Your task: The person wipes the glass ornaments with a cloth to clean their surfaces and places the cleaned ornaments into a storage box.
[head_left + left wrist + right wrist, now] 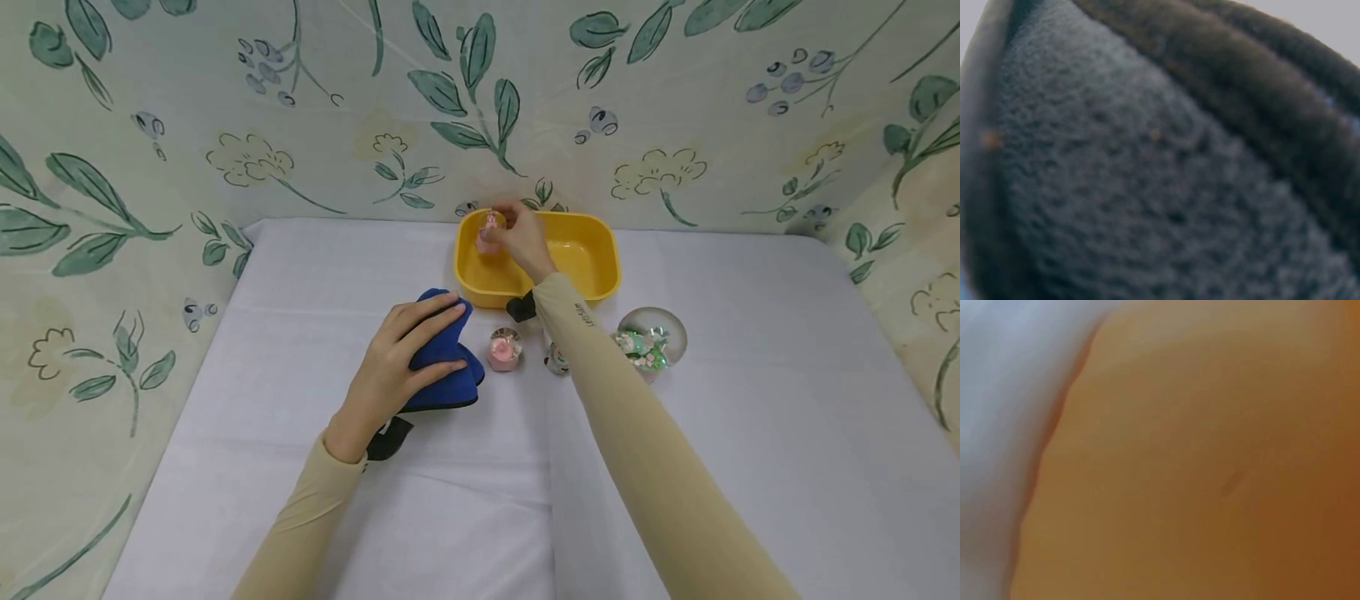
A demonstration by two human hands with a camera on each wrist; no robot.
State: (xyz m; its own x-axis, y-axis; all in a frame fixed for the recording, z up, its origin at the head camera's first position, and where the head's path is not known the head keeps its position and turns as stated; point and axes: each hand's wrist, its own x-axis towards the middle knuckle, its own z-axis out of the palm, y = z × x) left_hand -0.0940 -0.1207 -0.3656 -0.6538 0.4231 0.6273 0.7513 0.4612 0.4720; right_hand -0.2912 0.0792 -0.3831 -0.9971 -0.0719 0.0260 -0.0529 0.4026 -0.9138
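My left hand grips a blue fabric piece with a black edge, fingers over its top and thumb lower on its right side. In the left wrist view, dark fuzzy cloth with thick dark trim fills the picture. Over the left end of a yellow plastic basin, my right hand pinches a small pink ornament between thumb and fingers. The basin's wall takes up most of the right wrist view, blurred; neither hand shows there.
A small pink snow globe stands just right of the blue piece. Beside my right sleeve is another small clear ornament, partly hidden. A larger snow globe with green and pink decoration sits beyond the forearm. Floral cloth hangs behind the white-covered table.
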